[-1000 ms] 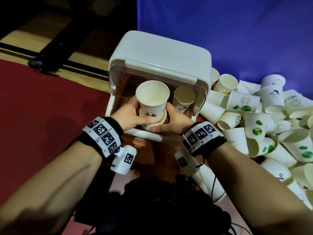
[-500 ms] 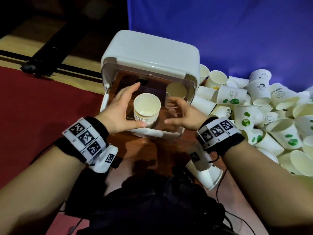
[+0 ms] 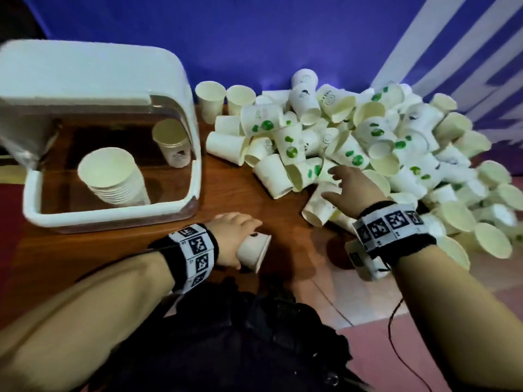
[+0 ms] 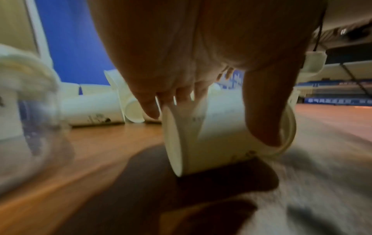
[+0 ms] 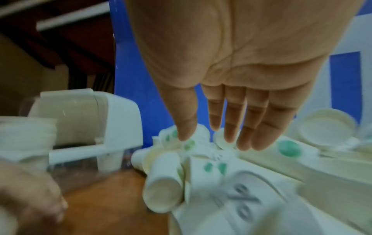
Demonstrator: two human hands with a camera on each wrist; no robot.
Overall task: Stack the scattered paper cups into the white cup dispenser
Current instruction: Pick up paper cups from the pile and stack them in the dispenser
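The white cup dispenser (image 3: pixel 181 80) stands at the left on the wooden floor, holding a nested stack of cups (image 3: pixel 113 176) and a second cup (image 3: pixel 172 145) behind it. A big heap of scattered paper cups (image 3: pixel 368 142) lies to the right. My left hand (image 3: pixel 235 236) grips a single paper cup (image 3: pixel 254 251) lying on its side in front of the dispenser; the left wrist view shows thumb and fingers wrapped round this cup (image 4: pixel 221 135). My right hand (image 3: pixel 345 188) hovers with straight, spread fingers (image 5: pixel 231 127) over cups at the heap's near edge, holding nothing.
A blue backdrop (image 3: pixel 254 38) closes off the rear. Red carpet (image 3: pixel 11 199) lies at the left and dark clothing (image 3: pixel 240 335) sits at the bottom. A black cable (image 3: pixel 396 329) trails under my right arm.
Both hands have left the dispenser after seating a cup on the stack. The left hand dropped to a cup on the floor and grasped it; the right swung over to the heap.
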